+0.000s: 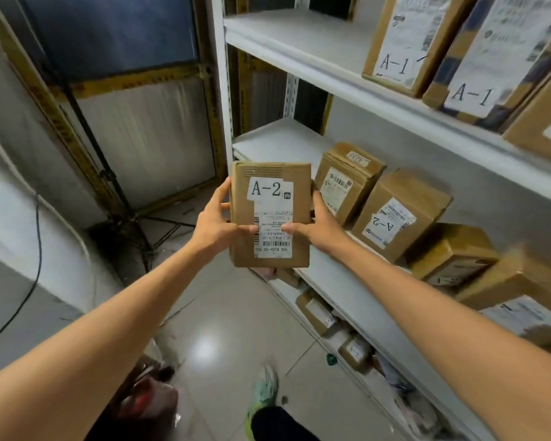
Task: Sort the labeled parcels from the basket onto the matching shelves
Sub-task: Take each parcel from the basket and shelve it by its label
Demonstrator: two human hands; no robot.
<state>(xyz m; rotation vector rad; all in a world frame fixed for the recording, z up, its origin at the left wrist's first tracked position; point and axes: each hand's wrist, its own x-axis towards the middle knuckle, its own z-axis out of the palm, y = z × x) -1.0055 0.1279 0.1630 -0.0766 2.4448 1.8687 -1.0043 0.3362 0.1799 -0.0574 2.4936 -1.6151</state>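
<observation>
Parcel (269, 186) marked A-2 hangs mid-frame, upright, gripped by left hand (215, 222) at its nine o'clock and right hand (318, 224) at three, thumbs pressed on the label (272, 249). Shelf (280, 138) holding another A-2 box (398, 214) lies at three o'clock.

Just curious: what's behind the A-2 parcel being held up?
The post and the left end of the middle shelf; another parcel shows at right. The left hand and right hand grip the A-2 parcel; their fingers behind it are hidden.
</observation>
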